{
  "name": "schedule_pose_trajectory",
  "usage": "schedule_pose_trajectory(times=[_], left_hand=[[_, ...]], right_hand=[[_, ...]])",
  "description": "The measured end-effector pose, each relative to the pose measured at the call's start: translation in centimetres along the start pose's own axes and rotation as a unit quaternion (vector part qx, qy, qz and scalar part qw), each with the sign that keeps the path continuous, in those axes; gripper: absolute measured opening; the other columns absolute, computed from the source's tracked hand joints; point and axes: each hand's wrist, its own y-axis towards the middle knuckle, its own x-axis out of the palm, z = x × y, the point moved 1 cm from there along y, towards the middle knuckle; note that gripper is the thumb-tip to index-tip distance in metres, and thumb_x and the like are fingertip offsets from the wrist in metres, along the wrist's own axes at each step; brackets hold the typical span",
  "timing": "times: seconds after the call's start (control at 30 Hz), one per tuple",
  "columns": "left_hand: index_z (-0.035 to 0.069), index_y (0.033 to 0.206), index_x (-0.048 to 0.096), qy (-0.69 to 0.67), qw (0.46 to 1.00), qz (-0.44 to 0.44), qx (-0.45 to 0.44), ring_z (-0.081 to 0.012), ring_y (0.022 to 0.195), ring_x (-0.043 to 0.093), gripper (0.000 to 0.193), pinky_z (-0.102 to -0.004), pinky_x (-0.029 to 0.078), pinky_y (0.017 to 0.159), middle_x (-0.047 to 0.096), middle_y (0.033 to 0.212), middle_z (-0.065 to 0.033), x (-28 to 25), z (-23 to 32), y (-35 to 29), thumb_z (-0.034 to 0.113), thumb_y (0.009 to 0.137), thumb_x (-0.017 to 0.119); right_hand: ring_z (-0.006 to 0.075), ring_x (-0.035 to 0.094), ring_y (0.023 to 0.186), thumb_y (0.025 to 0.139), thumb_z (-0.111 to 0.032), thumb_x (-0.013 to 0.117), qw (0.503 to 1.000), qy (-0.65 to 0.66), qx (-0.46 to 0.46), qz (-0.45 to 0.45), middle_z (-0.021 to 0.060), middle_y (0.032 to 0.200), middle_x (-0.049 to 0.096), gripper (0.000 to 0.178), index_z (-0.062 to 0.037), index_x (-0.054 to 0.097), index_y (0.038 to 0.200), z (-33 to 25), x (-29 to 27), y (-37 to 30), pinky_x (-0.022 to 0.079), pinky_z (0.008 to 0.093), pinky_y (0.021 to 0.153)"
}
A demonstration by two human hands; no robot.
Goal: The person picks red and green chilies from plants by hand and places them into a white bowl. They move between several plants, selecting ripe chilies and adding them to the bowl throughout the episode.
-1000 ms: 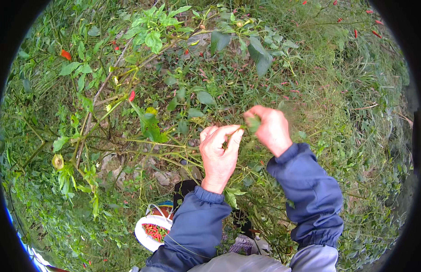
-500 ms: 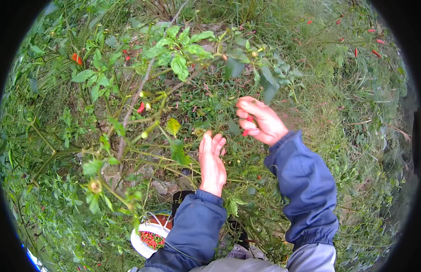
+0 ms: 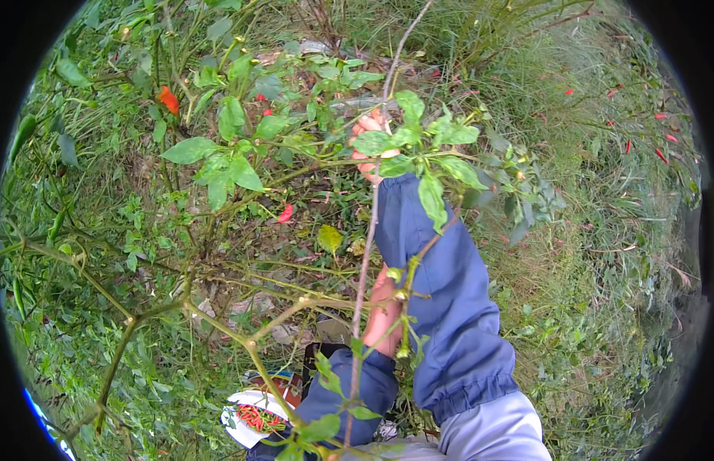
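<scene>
My right hand point(image 3: 362, 157) reaches forward among the pepper plant's branches, partly covered by green leaves point(image 3: 409, 138). Its visible fingers are curled; what they hold, if anything, is hidden. Lower down, my left hand point(image 3: 381, 319) lies beside my right sleeve, behind a thin stem point(image 3: 361, 292); its fingers are out of sight. A red chili pepper point(image 3: 285, 213) hangs left of both hands. Farther left is an orange-red chili pepper point(image 3: 169, 100). At the bottom, a white bucket point(image 3: 240, 436) holds many red and some green chilies point(image 3: 259, 417).
Bare forked branches point(image 3: 249, 343) cross in front of my left forearm. Several red chilies point(image 3: 661, 155) hang at the far right above grass. A green chili point(image 3: 19, 296) hangs at the left edge. A reddish-brown container point(image 3: 289, 390) stands behind the bucket.
My right hand has moved forward and left into the leaves, the red chili it pinched no longer visible. My left hand has dropped back behind the right sleeve. The plant appears shifted rightward.
</scene>
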Motion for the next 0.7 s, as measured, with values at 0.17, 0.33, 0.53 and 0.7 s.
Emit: schedule_pose_trajectory(times=[0.17, 0.33, 0.53, 0.7], left_hand=[[0.002, 0.122, 0.045, -0.015, 0.994, 0.017, 0.106, -0.0217, 0.104, 0.054, 0.034, -0.0365, 0.045, 0.09, 0.054, 0.118, -0.0092, 0.7, 1.4, 0.6, 0.022, 0.095, 0.042], [0.004, 0.128, 0.038, -0.005, 0.973, -0.058, 0.224, -0.0189, 0.099, 0.052, 0.042, -0.0358, 0.041, 0.092, 0.053, 0.112, -0.0109, 3.3, 3.7, -0.7, 0.023, 0.092, 0.048], [0.009, 0.136, 0.028, -0.026, 0.974, -0.129, 0.184, -0.0214, 0.116, 0.046, 0.051, -0.0362, 0.037, 0.1, 0.044, 0.13, -0.009, 4.8, 4.7, -2.9, 0.022, 0.092, 0.05], [0.008, 0.121, 0.045, -0.144, 0.966, -0.191, 0.098, -0.0183, 0.11, 0.047, 0.031, -0.0309, 0.04, 0.094, 0.05, 0.118, -0.0077, 5.1, 5.1, -3.4, 0.014, 0.091, 0.049]], right_hand=[[0.0128, 0.051, 0.06, 0.085, -0.015, 0.059, 0.979, -0.018, -0.147, 0.139, 0.0025, 0.075, 0.05, 0.018, -0.01, 0.048, 0.098, -0.5, 1.0, -2.5, 0.041, 0.0236, 0.042], [0.0087, 0.049, 0.062, 0.08, -0.002, 0.057, 0.911, -0.248, -0.286, 0.165, 0.0014, 0.081, 0.055, 0.018, -0.0084, 0.051, 0.096, -3.5, 2.6, -10.7, 0.04, 0.0237, 0.052], [0.0216, 0.061, 0.061, 0.064, -0.007, 0.068, 0.58, -0.712, -0.389, 0.074, 0.0036, 0.076, 0.059, 0.024, -0.013, 0.063, 0.087, -2.6, 8.1, -20.1, 0.05, 0.0305, 0.053], [0.0231, 0.062, 0.063, 0.06, -0.002, 0.068, 0.53, -0.758, -0.381, -0.002, 0.0058, 0.08, 0.063, 0.035, -0.0124, 0.065, 0.093, -1.9, 11.2, -22.8, 0.049, 0.032, 0.054]])
